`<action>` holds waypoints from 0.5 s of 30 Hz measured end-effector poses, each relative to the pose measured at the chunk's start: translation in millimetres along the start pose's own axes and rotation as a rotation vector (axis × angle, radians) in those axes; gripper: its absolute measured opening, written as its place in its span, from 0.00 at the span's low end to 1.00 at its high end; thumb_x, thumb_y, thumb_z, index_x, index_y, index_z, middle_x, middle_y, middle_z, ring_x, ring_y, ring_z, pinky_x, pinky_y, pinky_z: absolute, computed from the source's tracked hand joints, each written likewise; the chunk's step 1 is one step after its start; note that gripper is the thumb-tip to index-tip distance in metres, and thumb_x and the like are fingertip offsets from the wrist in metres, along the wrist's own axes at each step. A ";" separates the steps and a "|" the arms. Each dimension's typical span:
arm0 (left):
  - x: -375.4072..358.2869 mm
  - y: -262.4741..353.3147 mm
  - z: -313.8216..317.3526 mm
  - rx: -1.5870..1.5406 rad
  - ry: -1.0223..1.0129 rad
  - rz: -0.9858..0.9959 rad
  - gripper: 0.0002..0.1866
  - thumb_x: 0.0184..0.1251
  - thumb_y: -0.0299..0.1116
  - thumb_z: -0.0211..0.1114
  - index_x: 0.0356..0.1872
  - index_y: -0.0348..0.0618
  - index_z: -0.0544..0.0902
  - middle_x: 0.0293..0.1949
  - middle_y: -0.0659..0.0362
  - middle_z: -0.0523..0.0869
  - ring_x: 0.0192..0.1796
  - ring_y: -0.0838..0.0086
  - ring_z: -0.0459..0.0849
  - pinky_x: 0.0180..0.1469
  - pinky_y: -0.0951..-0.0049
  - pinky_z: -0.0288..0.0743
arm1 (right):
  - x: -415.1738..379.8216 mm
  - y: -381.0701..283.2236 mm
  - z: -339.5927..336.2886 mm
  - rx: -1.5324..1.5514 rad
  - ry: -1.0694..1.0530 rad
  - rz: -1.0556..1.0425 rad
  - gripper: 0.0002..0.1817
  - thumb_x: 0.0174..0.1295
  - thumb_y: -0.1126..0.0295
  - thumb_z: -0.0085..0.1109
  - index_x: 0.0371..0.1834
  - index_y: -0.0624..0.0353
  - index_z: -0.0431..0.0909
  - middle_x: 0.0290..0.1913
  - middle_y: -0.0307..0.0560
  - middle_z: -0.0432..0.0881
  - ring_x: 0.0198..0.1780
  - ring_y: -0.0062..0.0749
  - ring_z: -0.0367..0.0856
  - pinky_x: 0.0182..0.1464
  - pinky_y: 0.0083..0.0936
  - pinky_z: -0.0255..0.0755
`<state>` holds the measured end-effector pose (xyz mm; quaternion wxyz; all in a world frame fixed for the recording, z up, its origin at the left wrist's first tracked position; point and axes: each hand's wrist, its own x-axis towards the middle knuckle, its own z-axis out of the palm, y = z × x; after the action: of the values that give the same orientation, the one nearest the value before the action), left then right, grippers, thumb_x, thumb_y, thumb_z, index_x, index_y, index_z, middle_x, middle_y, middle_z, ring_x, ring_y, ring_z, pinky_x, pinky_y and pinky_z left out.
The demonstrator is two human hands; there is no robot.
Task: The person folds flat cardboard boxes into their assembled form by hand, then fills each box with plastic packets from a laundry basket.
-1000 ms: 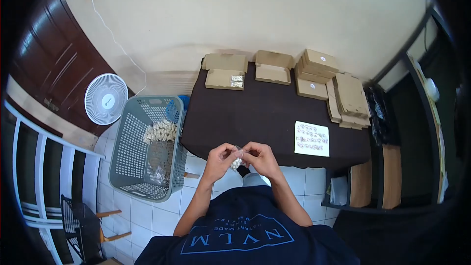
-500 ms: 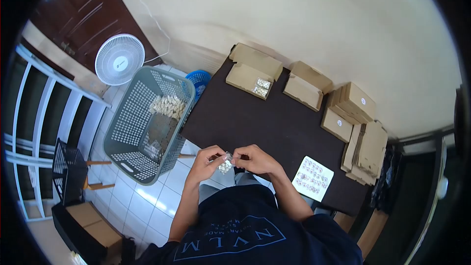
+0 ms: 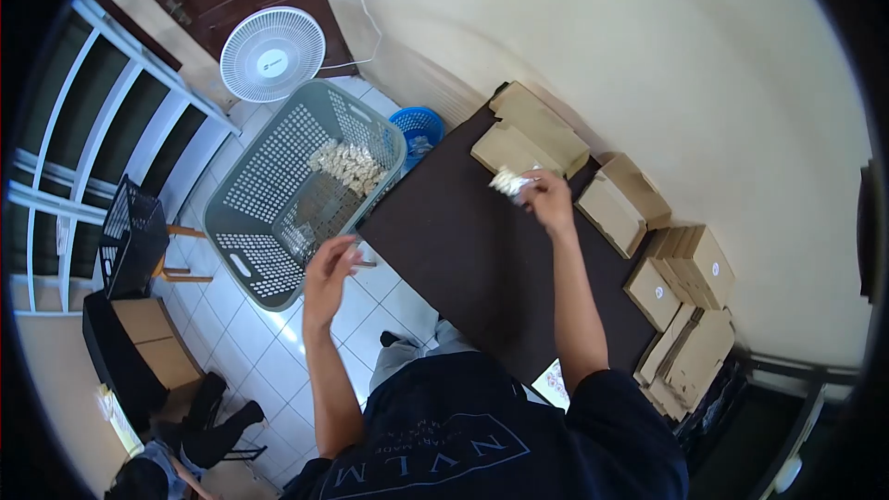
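Observation:
My right hand [image 3: 548, 198] is closed on a small clear plastic packet [image 3: 508, 181] of whitish pieces. It hangs over the dark table, just in front of an open cardboard box [image 3: 542, 132], and blocks part of the box's inside. My left hand [image 3: 331, 270] is beside the near rim of the grey-green plastic basket [image 3: 269, 162], fingers loosely curled and apart, with no object visible in it. Inside the basket lies a heap of similar whitish packets [image 3: 349, 165], with some clear plastic [image 3: 298, 238] at its near end.
On the dark table [image 3: 444, 222] are a second open box [image 3: 611, 213], stacked closed boxes [image 3: 699, 268], flattened cardboard [image 3: 690, 361] and a partly covered printed sheet [image 3: 553, 384]. A fan [image 3: 272, 56] and blue basket [image 3: 417, 125] stand behind. Another person [image 3: 176, 463] is at lower left.
My hands have separated. The right carried the packet forward and right to the open box; the left moved left toward the basket. The view has shifted, bringing another person into sight.

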<state>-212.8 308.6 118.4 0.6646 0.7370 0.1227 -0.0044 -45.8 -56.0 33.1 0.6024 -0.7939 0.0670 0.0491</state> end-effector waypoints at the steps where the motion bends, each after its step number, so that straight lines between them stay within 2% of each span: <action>1: -13.0 -12.5 -16.3 -0.004 0.068 -0.048 0.14 0.72 0.34 0.60 0.54 0.40 0.78 0.40 0.59 0.86 0.43 0.76 0.83 0.43 0.75 0.76 | 17.0 5.6 -5.0 -0.020 0.087 0.028 0.12 0.53 0.84 0.59 0.40 0.62 0.84 0.28 0.46 0.87 0.26 0.24 0.84 0.28 0.21 0.76; 2: -27.1 -25.0 -30.0 0.030 0.146 -0.103 0.14 0.73 0.35 0.60 0.53 0.40 0.79 0.39 0.58 0.86 0.43 0.76 0.83 0.42 0.75 0.76 | 40.3 27.7 -7.8 -0.091 0.115 0.041 0.12 0.54 0.85 0.57 0.42 0.65 0.83 0.30 0.49 0.86 0.28 0.27 0.84 0.29 0.22 0.77; 4: -58.1 -50.5 -52.7 0.064 0.238 -0.161 0.14 0.73 0.36 0.60 0.52 0.39 0.80 0.38 0.58 0.85 0.42 0.76 0.83 0.42 0.75 0.76 | 73.6 52.5 -7.8 -0.236 0.180 0.110 0.12 0.54 0.85 0.58 0.41 0.64 0.83 0.29 0.50 0.85 0.25 0.29 0.84 0.28 0.24 0.77; 6: -87.1 -70.6 -63.9 0.111 0.304 -0.329 0.14 0.73 0.38 0.60 0.49 0.38 0.81 0.37 0.57 0.85 0.42 0.75 0.84 0.41 0.74 0.77 | 103.0 85.5 -2.6 -0.303 0.138 0.085 0.12 0.54 0.84 0.58 0.41 0.64 0.83 0.28 0.50 0.86 0.24 0.29 0.84 0.28 0.24 0.77; 8: -107.5 -74.3 -63.2 0.103 0.336 -0.358 0.14 0.72 0.38 0.61 0.49 0.38 0.81 0.37 0.57 0.85 0.42 0.74 0.84 0.41 0.74 0.77 | 129.0 126.2 6.2 -0.372 0.084 0.059 0.12 0.54 0.84 0.58 0.40 0.63 0.83 0.28 0.50 0.86 0.23 0.29 0.84 0.27 0.25 0.77; 10: -116.0 -73.5 -62.0 0.098 0.359 -0.384 0.14 0.72 0.38 0.61 0.48 0.37 0.81 0.37 0.56 0.85 0.41 0.74 0.84 0.40 0.73 0.78 | 131.0 119.7 18.8 -0.483 0.053 0.171 0.06 0.51 0.69 0.63 0.32 0.50 0.87 0.36 0.56 0.87 0.42 0.45 0.87 0.47 0.33 0.79; 11: -114.4 -74.0 -60.2 0.082 0.353 -0.377 0.14 0.72 0.38 0.61 0.48 0.37 0.81 0.37 0.56 0.86 0.41 0.74 0.84 0.40 0.74 0.78 | 125.5 118.2 15.6 -0.666 -0.009 0.093 0.08 0.53 0.76 0.62 0.37 0.60 0.82 0.29 0.51 0.86 0.29 0.35 0.87 0.33 0.32 0.80; 13: -108.0 -71.0 -58.0 0.090 0.332 -0.358 0.14 0.72 0.38 0.61 0.48 0.37 0.81 0.38 0.56 0.86 0.42 0.74 0.85 0.40 0.74 0.78 | 99.9 72.4 24.0 -1.047 0.162 -0.025 0.10 0.52 0.70 0.61 0.38 0.59 0.81 0.36 0.56 0.86 0.41 0.47 0.86 0.45 0.42 0.79; 14: -102.2 -71.6 -58.0 0.108 0.313 -0.332 0.14 0.73 0.37 0.60 0.48 0.36 0.81 0.38 0.57 0.86 0.42 0.75 0.85 0.40 0.74 0.77 | 98.9 61.4 22.5 -1.071 0.068 -0.029 0.12 0.53 0.69 0.59 0.41 0.57 0.80 0.44 0.59 0.84 0.51 0.55 0.82 0.52 0.47 0.75; 15: -96.1 -71.8 -59.8 0.121 0.284 -0.314 0.13 0.73 0.37 0.61 0.47 0.37 0.81 0.37 0.58 0.86 0.41 0.75 0.85 0.40 0.75 0.77 | 99.4 58.7 25.7 -1.034 0.094 -0.005 0.15 0.52 0.68 0.61 0.45 0.53 0.81 0.45 0.59 0.84 0.51 0.54 0.82 0.52 0.46 0.76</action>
<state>-328.8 356.6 71.4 0.5864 0.7407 0.3277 -0.0113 42.6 -51.5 -45.4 0.1280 -0.9893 0.0589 0.0386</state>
